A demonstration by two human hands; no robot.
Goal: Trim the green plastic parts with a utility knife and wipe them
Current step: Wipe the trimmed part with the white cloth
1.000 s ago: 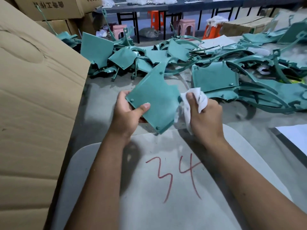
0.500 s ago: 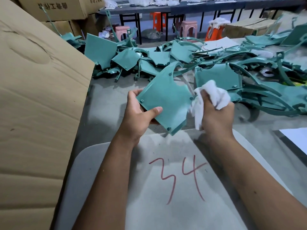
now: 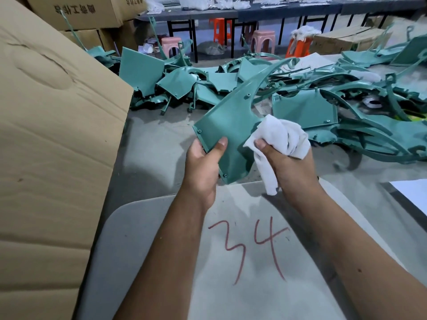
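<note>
The right hand (image 3: pixel 292 162), gripping the crumpled white cloth (image 3: pixel 280 140), has slid up the flat green plastic panel (image 3: pixel 227 132) pinched by the left hand (image 3: pixel 203 167), so wiping continues.

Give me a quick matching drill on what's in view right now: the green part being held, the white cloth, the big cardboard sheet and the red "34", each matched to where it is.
Things:
1. green part
2. white cloth
3. cardboard sheet
4. red "34"

Places:
A. written on the grey board below the hands
B. bunched in the right hand
C. standing along the left edge of the view
D. gripped at its lower left edge by the left hand

Pairs: 1-D, 2-B, 3-C, 4-A
</note>
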